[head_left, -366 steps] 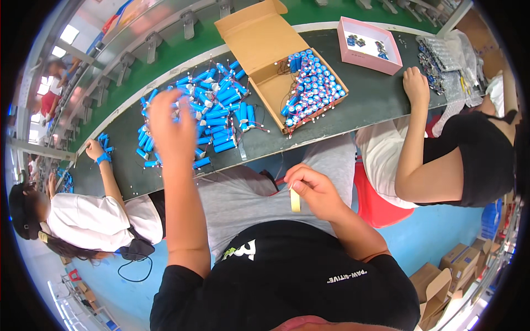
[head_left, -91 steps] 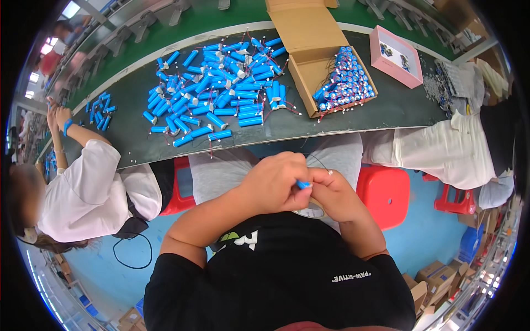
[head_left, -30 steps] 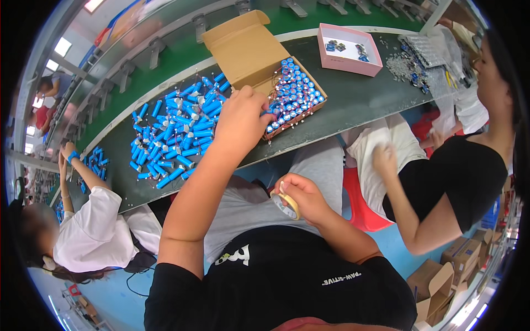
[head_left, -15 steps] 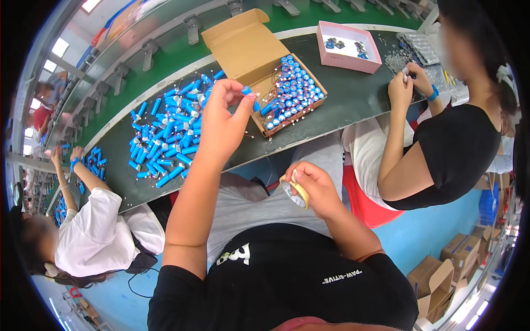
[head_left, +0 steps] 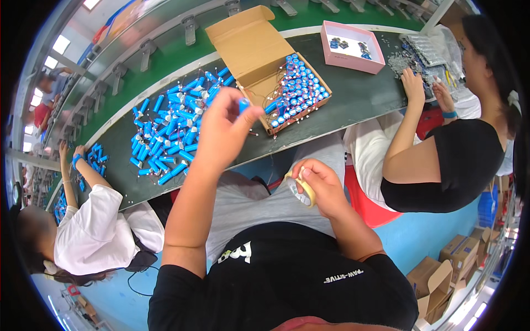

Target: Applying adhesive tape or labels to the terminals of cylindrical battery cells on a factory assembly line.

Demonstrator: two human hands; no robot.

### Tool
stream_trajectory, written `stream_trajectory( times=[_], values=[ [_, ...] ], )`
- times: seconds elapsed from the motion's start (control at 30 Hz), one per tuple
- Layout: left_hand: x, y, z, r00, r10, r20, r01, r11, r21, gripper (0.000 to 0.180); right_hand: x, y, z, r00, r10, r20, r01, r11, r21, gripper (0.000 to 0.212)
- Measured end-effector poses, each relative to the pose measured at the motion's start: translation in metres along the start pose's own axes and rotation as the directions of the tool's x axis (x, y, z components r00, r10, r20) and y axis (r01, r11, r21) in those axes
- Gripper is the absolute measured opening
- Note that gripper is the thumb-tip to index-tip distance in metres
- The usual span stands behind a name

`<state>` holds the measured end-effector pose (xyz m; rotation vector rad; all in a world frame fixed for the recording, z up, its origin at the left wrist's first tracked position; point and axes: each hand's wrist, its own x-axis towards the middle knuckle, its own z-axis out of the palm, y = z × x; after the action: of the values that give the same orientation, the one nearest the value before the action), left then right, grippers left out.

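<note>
Running across the upper part of the view, a long dark surface (head_left: 353,105) lies in front of a green conveyor strip, with people seated along its near edge. Near its middle sits an open cardboard box (head_left: 251,47), its flap thrown back, with blue cylindrical cells (head_left: 298,91) standing upright in its right half, red wires tangled over their tops. To the left of the box a loose heap of blue cells (head_left: 174,129) is scattered flat on the surface. The left hand (head_left: 223,129) is raised above the surface, between the heap and the box, its thumb and fingertips pinched together on a single blue cell (head_left: 243,105) (only the cell's end shows above the thumb). The right hand (head_left: 320,185) is held low over the lap, well apart from the left, its fingers curled closed around a roll of pale tape (head_left: 301,190). A pink tray (head_left: 353,47) with a few small blue parts stands farther right on the surface. Beyond it a person in a black top (head_left: 441,160) has both hands on clear bags of small parts. At the far left a person in a white top (head_left: 91,234) reaches an arm up to another small cluster of blue cells
</note>
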<state>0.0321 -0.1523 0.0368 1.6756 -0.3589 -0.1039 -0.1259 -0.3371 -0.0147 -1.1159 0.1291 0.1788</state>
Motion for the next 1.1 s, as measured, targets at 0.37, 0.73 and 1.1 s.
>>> stream_trajectory(
  times=[0.37,0.73,1.1],
  values=[
    [-0.076,0.006,0.014,0.91,0.238,0.339,-0.338,0.9,0.276,0.026,0.007,-0.042,0.025,0.933,-0.273,0.235,0.347,0.858,-0.379,0.016],
    [-0.09,0.013,0.004,0.886,0.317,0.338,-0.412,0.873,0.26,0.027,0.009,-0.038,0.037,0.938,-0.267,0.222,0.341,0.83,-0.442,0.011],
    [-0.097,0.009,0.006,0.84,0.4,0.367,-0.542,0.663,0.516,0.031,0.005,-0.043,0.045,0.969,-0.203,0.141,0.247,0.787,-0.566,0.007]
  ],
)
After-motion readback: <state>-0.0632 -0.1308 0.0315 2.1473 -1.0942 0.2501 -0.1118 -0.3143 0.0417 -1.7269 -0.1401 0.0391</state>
